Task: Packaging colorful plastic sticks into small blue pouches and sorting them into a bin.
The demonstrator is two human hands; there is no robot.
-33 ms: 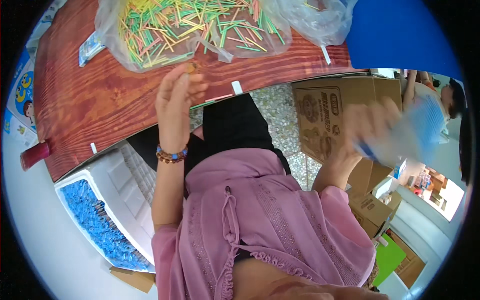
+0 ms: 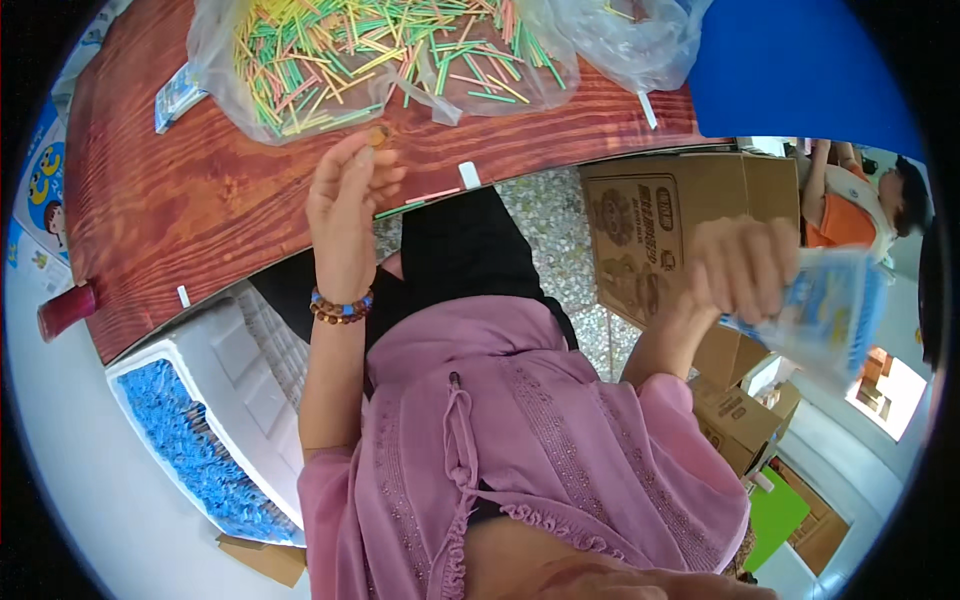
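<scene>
My left hand (image 2: 345, 205) hovers over the table's near edge, a beaded bracelet at its wrist. Its fingers are apart and loosely bent. By its fingertips is a small amber-brown round thing (image 2: 379, 136); whether it is touched or worn on a finger I cannot tell. Off to the right, my right hand (image 2: 745, 265) grips a blue-and-white plastic packet (image 2: 825, 315), smeared by motion. Beyond my left hand, many short green, yellow and pink sticks (image 2: 350, 65) lie on a clear plastic bag (image 2: 215, 60).
A blue-and-white packet (image 2: 178, 100) lies on the wooden table (image 2: 130, 220). At its left corner is a dark red object (image 2: 67, 311). Below stands a white foam box (image 2: 240, 360) of blue packets. Right are a cardboard box (image 2: 640, 230), a blue surface (image 2: 790, 65) and another person (image 2: 850, 205).
The packet in my right hand has swung down a little and shows more sharply, uncovering more of the person behind. My left hand keeps nearly the same place.
</scene>
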